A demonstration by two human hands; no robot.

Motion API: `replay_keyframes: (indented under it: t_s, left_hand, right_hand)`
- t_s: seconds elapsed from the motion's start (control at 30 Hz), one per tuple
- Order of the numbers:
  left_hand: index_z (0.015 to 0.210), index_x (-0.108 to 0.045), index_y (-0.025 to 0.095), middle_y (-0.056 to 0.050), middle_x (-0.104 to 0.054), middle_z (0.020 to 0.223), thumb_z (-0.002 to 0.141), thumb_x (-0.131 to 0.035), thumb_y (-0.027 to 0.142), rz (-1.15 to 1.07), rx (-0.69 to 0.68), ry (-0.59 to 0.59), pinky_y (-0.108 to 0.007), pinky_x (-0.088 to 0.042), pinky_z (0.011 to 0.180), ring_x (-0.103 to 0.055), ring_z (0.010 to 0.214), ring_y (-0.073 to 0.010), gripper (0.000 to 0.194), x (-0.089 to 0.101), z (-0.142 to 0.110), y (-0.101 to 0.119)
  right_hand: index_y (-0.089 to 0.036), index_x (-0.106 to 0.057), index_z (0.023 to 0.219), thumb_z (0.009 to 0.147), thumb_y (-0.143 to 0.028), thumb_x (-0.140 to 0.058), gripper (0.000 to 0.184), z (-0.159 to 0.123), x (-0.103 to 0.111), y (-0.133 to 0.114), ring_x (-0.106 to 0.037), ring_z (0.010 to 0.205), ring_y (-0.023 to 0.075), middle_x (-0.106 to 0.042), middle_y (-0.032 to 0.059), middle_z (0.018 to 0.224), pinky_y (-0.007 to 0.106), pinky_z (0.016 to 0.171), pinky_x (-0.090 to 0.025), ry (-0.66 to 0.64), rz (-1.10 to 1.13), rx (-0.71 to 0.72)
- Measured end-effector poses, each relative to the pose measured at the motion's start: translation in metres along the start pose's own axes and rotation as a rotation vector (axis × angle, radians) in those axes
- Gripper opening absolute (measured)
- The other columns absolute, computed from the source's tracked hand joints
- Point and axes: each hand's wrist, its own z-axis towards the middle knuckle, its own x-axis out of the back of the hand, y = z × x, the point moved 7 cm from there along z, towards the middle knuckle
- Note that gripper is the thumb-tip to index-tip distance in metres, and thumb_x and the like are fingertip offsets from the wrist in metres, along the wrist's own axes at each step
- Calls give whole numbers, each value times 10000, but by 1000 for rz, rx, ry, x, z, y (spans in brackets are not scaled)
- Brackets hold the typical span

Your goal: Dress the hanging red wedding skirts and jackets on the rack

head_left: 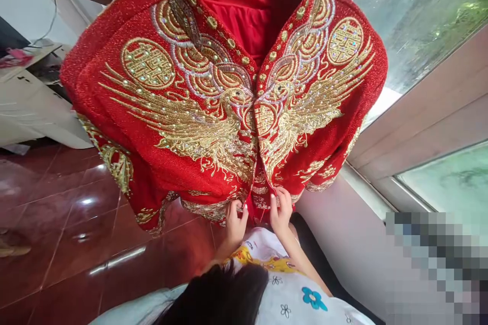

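A red jacket (213, 91) with heavy gold and silver phoenix embroidery hangs in front of me, its two front panels meeting down the middle. My left hand (234, 221) is closed in a pinch on the lower hem of the left panel beside the centre opening. My right hand (280, 210) is closed on the lower edge of the right panel, just across the opening. The two hands are a few centimetres apart. A red lining shows inside the open collar at the top. My white flowered shirt (301, 294) and dark hair fill the bottom.
Glossy red-brown floor tiles (68, 223) spread to the left. White bags and cardboard (30, 101) lie at the far left. A window (427, 15) with a pale frame and sill (419, 127) runs along the right.
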Motion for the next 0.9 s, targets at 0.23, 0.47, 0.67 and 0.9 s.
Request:
replay_keyframes:
  t_s: [0.23, 0.47, 0.67, 0.9]
  left_hand:
    - [756, -525, 190, -45, -602, 774, 827, -484, 208, -86, 98, -227, -354, -397, 795, -543, 791, -202, 84, -21, 19, 2]
    - [814, -569, 191, -54, -619, 863, 799, -525, 341, -304, 284, -345, -398, -371, 930, -552, 893, -209, 157, -30, 18, 3]
    - [756, -576, 155, -85, -633, 749, 805, -372, 656, -564, 713, -407, -311, -487, 669, -602, 687, -171, 543, -41, -36, -60]
    - [919, -511, 154, -114, -605, 1039, 767, -539, 613, -771, 945, -184, -373, -510, 853, -608, 972, -190, 484, -29, -58, -102]
  right_hand:
    - [-133, -601, 872, 898, -440, -454, 341, 4, -10, 13, -544, 673, 124, -600, 34, 743, 238, 649, -456, -97, 176, -161]
    - [-137, -623, 970, 850, -446, -539, 341, 5, -14, 25, -583, 776, 143, -640, 68, 892, 267, 725, -484, -120, 239, -247]
    - [-164, -667, 921, 709, -388, -712, 312, 2, -7, 31, -591, 886, 179, -639, 76, 966, 306, 785, -496, -195, 220, -276]
    - [-158, -546, 881, 631, -404, -771, 416, -32, -12, 63, -546, 726, 106, -556, 3, 798, 236, 702, -489, -136, 322, -489]
